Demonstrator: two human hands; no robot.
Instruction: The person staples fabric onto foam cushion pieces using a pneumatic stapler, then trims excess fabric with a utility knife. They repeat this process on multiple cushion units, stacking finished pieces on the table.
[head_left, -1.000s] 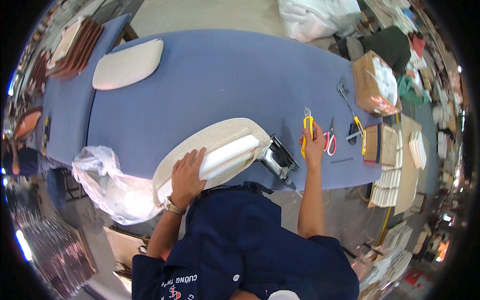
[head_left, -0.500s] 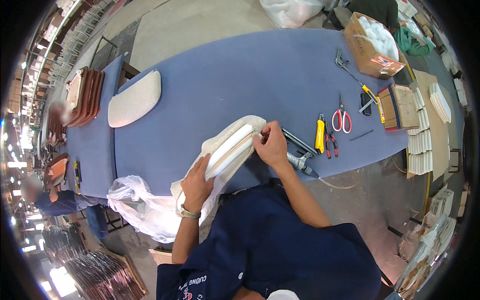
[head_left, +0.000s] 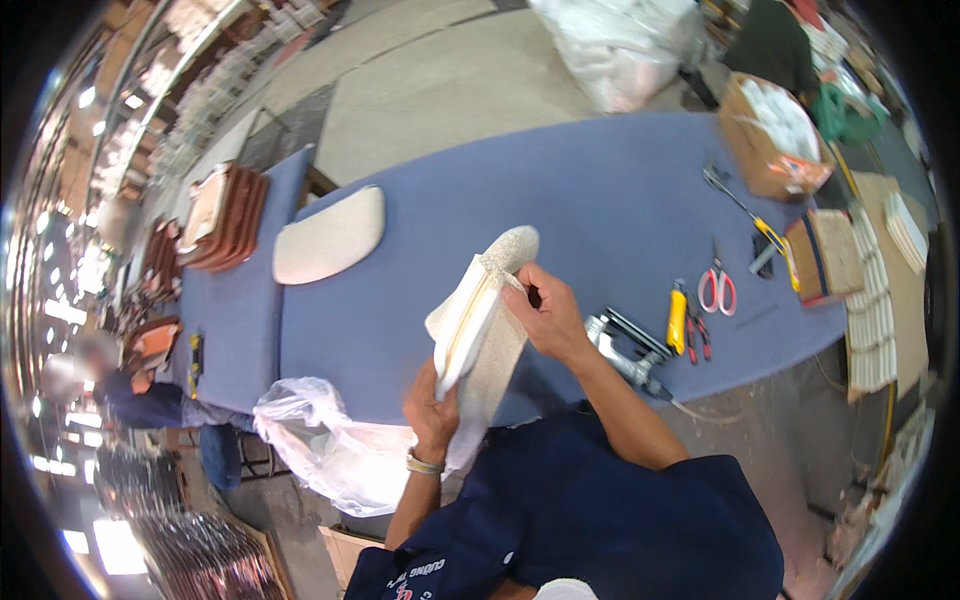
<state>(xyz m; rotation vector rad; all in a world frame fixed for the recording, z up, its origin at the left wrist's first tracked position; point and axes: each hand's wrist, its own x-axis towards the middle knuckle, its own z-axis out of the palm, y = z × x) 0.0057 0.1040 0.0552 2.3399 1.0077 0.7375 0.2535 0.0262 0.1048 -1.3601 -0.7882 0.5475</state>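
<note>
A curved padded panel [head_left: 468, 318] of beige woven fabric, with white padding and a thin wood-coloured edge showing, is held up over the front of the blue table. My left hand [head_left: 432, 408], slightly blurred, grips its lower end. At the upper end, my right hand [head_left: 548, 312] pinches the fabric where it folds over. A pneumatic staple gun [head_left: 627, 348] with a hose lies just right of my right hand. Farther left on the table rests a beige padded panel [head_left: 330, 235].
To the right lie a yellow cutter [head_left: 678, 318], pliers [head_left: 698, 340], scissors [head_left: 717, 288] and a long yellow-handled tool [head_left: 768, 232]. A cardboard box [head_left: 752, 150] of white stuffing stands at the far right corner. A clear plastic bag [head_left: 335, 450] hangs by the front edge. Brown cushions [head_left: 232, 222] are stacked at left.
The panel has been turned more upright and onto its edge. My left hand has moved down and right with it; my right hand keeps its pinch. The whole view has shifted.
</note>
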